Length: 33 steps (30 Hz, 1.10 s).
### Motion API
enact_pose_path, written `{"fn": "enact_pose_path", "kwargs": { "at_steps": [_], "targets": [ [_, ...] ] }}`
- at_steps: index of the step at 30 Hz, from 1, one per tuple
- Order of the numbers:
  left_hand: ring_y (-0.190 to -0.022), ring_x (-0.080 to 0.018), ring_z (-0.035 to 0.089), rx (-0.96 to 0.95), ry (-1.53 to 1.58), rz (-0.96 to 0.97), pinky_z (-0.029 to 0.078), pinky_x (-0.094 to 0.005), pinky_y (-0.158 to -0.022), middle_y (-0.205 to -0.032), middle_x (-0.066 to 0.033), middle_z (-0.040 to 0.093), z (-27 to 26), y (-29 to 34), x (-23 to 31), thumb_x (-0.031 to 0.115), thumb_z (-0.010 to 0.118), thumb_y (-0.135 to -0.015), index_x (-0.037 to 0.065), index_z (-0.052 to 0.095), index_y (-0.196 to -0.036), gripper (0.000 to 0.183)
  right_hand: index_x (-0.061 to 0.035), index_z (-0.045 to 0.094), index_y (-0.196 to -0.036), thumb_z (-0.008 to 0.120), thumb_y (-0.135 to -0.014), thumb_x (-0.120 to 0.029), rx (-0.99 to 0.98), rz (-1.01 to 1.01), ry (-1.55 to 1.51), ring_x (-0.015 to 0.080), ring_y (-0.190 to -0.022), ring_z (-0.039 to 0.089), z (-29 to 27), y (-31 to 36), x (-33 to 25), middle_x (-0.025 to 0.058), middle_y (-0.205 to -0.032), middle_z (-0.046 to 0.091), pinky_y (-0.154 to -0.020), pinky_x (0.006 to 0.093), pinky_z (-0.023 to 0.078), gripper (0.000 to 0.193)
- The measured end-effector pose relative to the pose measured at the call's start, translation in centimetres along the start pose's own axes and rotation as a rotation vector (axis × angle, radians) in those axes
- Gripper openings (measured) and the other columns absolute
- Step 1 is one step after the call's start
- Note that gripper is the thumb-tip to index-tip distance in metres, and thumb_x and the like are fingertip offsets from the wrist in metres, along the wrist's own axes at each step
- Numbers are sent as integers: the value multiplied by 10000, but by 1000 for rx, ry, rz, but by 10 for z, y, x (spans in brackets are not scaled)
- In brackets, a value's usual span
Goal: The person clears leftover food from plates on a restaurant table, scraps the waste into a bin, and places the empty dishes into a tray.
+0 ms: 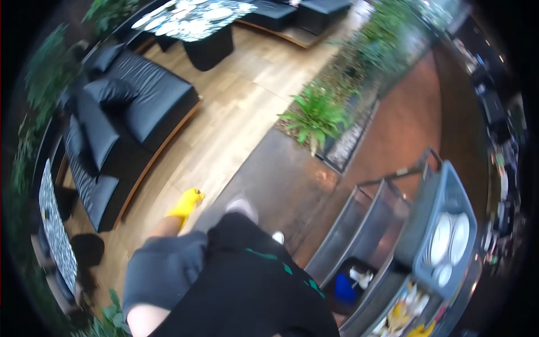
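My left hand (190,201) wears a yellow glove and hangs at my left side over the wooden floor. Its fingers look curled; a small dark spot shows by the fingertips, too blurred to name. My right hand is not in view. To my right stands a metal cart (359,224) with shelves. A grey-blue bin (426,188) on it holds white plates (441,238) and a small white bowl (443,274). Nearer me, another container (387,326) holds mixed yellow and white items. A blue item and a white one lie on a lower shelf.
Black cushioned sofas (154,106) curve along the left. A patterned table (193,19) with dishes stands at the far left, another table (58,236) at the left rim. Ahead, a planter with a green fern (314,115) borders the walkway. A dark counter area runs along the right.
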<state>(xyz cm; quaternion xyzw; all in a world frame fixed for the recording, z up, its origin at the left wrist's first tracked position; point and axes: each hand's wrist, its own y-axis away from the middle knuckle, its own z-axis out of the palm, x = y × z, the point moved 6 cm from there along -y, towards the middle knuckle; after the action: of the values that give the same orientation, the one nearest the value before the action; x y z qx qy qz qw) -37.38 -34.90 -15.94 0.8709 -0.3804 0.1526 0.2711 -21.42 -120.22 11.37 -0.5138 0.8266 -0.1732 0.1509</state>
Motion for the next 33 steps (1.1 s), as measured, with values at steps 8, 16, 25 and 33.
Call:
{"fn": "enact_pose_path", "kwargs": {
  "at_steps": [8, 16, 25, 33],
  "targets": [
    [-758, -202, 676, -57, 536, -362, 535, -325, -694, -875, -123, 726, -41, -83, -56, 305, 649, -916, 17, 697, -1052, 322, -56, 646, -1245, 625, -956, -234, -210, -27, 153, 273, -1072, 657, 100, -3, -165, 159, -1202, 671, -925, 326, 518, 340],
    [-778, -253, 668, -98, 817, -784, 551, -407, -692, -1005, -138, 703, -104, -237, -135, 336, 561, -994, 59, 591, -1217, 357, -70, 676, -1207, 612, -950, -287, -109, -165, 90, 314, -1050, 668, 100, -107, -375, 184, -1146, 692, -909, 344, 528, 342],
    [-740, -233, 636, 360, 1022, -758, 530, -410, -676, -969, -100, 682, -284, -449, -155, 350, 575, -985, 103, 602, -1201, 328, -12, 628, -1237, 586, -981, -323, -386, -343, -337, 313, -966, 695, 316, -176, -844, 179, -1091, 715, -870, 364, 542, 405],
    [-1152, -440, 598, 421, 1408, -1081, 548, -552, -877, -1364, -250, 552, -373, -547, -201, 413, 490, -1018, 49, 446, -1403, 532, -29, 564, -1264, 601, -981, -339, -1677, -216, -1081, 279, -917, 693, 391, 11, -1429, 196, -1057, 698, -774, 359, 542, 422]
  ]
}}
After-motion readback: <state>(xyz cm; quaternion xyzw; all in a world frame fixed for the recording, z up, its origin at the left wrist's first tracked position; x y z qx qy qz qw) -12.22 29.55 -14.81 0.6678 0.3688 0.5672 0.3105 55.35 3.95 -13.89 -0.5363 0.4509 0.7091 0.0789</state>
